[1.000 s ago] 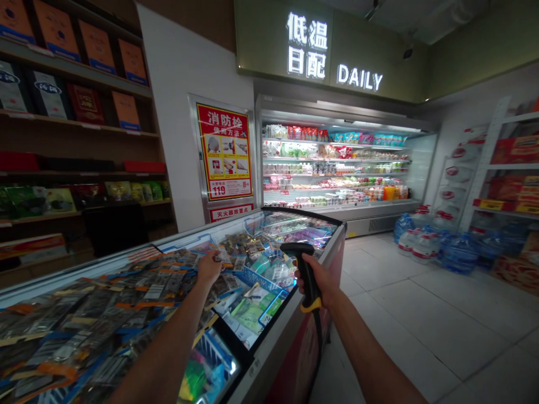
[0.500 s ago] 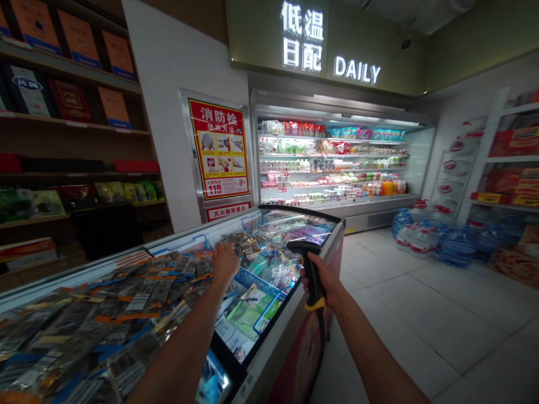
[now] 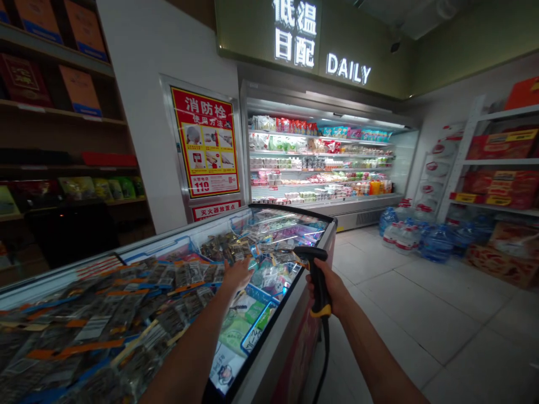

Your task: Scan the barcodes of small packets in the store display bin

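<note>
My right hand is wrapped round the grip of a black and yellow barcode scanner, held upright at the right edge of a chest freezer. A black cable hangs from the scanner's base. My left hand is over the freezer with fingers stretched forward and partly apart. Nothing shows in it. Nearest to it are small flat packets with orange and blue edges, heaped on the left side. A blue basket and green packages lie under the glass to its right.
A lit open fridge full of packaged goods stands at the back. Large water bottles sit on the tiled floor at right, beside white shelving. Wooden shelves and a red fire hydrant sign are at left.
My left hand has shifted right and slightly down over the packets. The scanner in my right hand has moved slightly right and down. The whole view has turned a little to the right.
</note>
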Demonstrator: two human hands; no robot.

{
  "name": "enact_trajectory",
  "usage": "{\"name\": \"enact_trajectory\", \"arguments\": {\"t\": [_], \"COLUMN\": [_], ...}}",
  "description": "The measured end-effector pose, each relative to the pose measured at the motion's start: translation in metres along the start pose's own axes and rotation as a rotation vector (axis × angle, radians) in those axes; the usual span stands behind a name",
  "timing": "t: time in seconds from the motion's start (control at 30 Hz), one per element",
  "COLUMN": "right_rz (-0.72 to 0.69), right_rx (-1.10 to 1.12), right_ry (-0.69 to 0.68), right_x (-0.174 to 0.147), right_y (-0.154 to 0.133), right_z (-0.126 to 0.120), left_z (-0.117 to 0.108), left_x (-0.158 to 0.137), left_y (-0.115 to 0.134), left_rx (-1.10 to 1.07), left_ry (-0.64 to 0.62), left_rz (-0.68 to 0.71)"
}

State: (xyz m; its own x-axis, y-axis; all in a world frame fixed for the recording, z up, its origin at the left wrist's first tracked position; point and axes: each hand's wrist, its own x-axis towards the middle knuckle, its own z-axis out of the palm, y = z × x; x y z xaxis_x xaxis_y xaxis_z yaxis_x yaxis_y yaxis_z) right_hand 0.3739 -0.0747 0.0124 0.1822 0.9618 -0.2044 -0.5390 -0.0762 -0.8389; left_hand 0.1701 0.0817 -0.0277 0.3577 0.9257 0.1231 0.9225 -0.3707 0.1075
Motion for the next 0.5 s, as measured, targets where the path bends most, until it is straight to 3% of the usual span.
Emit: {"name": "enact_trajectory", "arguments": {"t": [0.17, 0.27, 0.4, 0.5], "right_rz": [0.006, -0.003, 0.000, 0.002], "right_rx": [0.008, 0.010, 0.001, -0.007], "right_ry": [-0.057, -0.073, -0.073, -0.080], "right_x": [-0.004, -0.009, -0.016, -0.021], "right_y": [0.005, 0.007, 0.006, 0.004], "right_z": [0.009, 0.012, 0.014, 0.014], "left_z": [-0.029, -0.039, -0.029, -0.019], "left_x": [-0.026, -0.036, -0.043, -0.042], "left_y": [-0.003, -0.002, 0.008, 0.015], "left_rx": [0.068, 0.085, 0.058, -0.014], "left_ry": [-0.047, -0.017, 0.125, 0.046], "left_rz": [0.108, 0.023, -0.159, -0.162]}}
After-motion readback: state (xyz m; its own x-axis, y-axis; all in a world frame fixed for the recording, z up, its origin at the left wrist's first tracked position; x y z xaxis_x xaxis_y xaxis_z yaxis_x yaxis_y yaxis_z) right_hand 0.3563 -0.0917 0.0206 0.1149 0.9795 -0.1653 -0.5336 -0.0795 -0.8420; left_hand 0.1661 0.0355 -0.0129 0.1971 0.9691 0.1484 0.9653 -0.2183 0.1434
